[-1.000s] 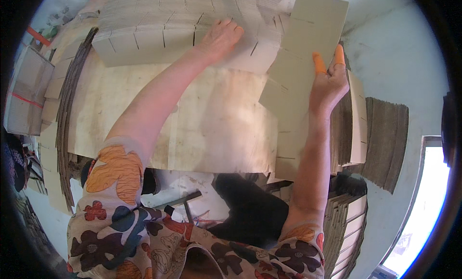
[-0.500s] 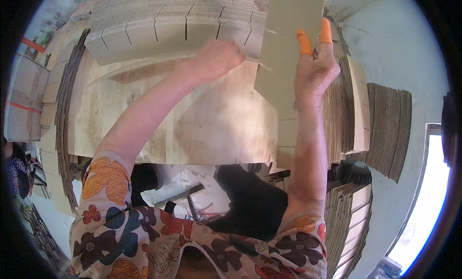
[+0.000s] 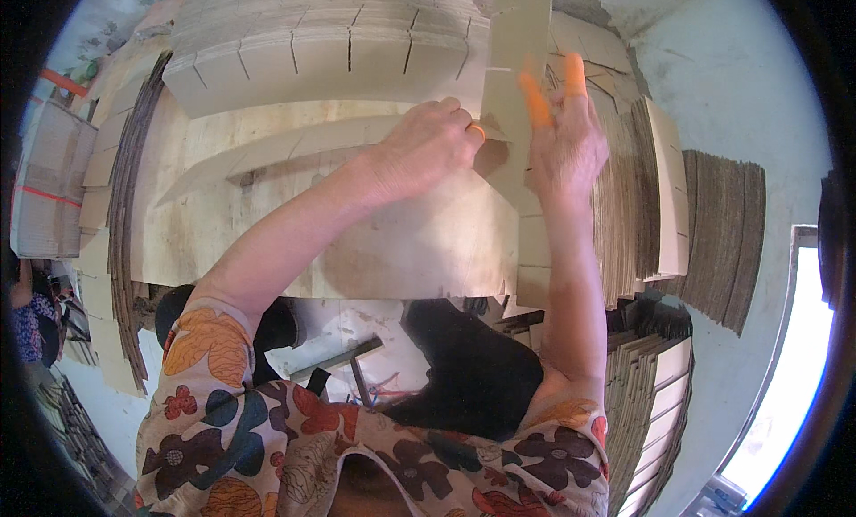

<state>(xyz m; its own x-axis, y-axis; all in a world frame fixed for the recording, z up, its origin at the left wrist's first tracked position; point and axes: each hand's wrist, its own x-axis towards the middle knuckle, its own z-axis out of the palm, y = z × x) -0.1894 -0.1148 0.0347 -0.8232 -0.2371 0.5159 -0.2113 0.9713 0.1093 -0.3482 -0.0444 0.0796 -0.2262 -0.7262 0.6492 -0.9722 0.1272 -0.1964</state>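
Note:
My left hand (image 3: 432, 149) is closed, its fingertips pinched at the right end of a thin slotted cardboard strip (image 3: 294, 146) that slants across the wooden tabletop. An orange finger cot shows on it. At the right, my right hand (image 3: 572, 151) has its thumb and forefinger stretched apart, both in orange finger cots, the thumb smeared by motion. It is against the right edge of a long slotted cardboard piece (image 3: 513, 98) running away from me; its other fingers are partly hidden. Behind my left hand lies a thick stack of slotted cardboard (image 3: 321, 58).
More cardboard stacks stand along the table's right side (image 3: 624, 205) and against the wall (image 3: 724, 232). Dark-edged boards (image 3: 134, 196) line the left edge, beside a strapped carton (image 3: 52, 174). A person's patterned sleeve (image 3: 31, 325) shows at far left. Slotted boards (image 3: 651, 419) stand lower right.
My left hand has come nearer and slightly right, bringing the thin strip's end with it. My right hand has shifted left and a little nearer; the long cardboard beside it has turned and looks narrower.

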